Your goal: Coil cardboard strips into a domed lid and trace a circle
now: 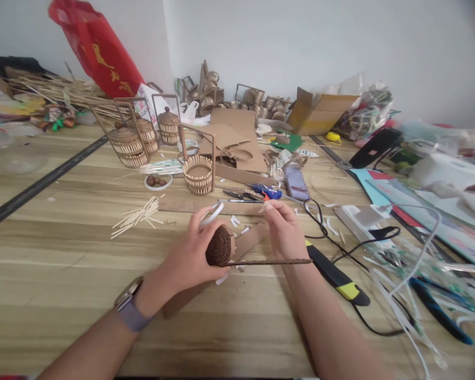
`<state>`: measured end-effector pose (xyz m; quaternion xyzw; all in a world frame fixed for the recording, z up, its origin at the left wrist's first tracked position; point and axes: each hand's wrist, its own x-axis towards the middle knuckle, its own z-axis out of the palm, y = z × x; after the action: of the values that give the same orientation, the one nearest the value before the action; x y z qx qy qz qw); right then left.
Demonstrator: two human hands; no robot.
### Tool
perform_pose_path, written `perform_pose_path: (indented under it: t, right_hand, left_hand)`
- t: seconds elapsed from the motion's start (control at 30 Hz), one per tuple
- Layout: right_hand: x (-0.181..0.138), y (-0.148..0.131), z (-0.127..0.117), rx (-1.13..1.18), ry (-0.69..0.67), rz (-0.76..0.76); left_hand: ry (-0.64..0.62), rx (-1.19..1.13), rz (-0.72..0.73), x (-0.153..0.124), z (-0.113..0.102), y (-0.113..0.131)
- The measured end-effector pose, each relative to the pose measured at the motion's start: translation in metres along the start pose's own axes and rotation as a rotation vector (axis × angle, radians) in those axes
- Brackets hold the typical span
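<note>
My left hand [193, 243] is wrapped round a coil of brown corrugated cardboard [219, 247], its spiral edge facing me. A loose end of the strip [269, 262] runs out to the right, across my right wrist. A white curved band [212, 213] shows by the left index finger; whether the hand holds it, I cannot tell. My right hand [283, 224] is closed in a pinch, apart from the coil, with something small and pale at the fingertips. Under the hands lies a flat cardboard strip [251, 240], with white paper scraps [234, 220] around it.
Thin wooden sticks [138, 215] and a dish of brown balls [157, 181] lie left. Handled stick baskets [198, 174] stand behind. A blue glue gun [267, 191], black-yellow cutter [336, 274], trailing cables, a power strip [356, 224] and pliers [439, 306] crowd the right.
</note>
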<state>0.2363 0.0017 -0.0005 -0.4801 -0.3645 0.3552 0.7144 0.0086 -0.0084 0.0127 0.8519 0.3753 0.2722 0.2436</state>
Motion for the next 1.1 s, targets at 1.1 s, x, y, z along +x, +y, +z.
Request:
perform_pose_path:
  t: [1.1]
  right_hand:
    - [-0.041, -0.013, 0.022, 0.355, -0.582, 0.6]
  left_hand:
    - [0.11, -0.04, 0.175, 0.001, 0.006, -0.004]
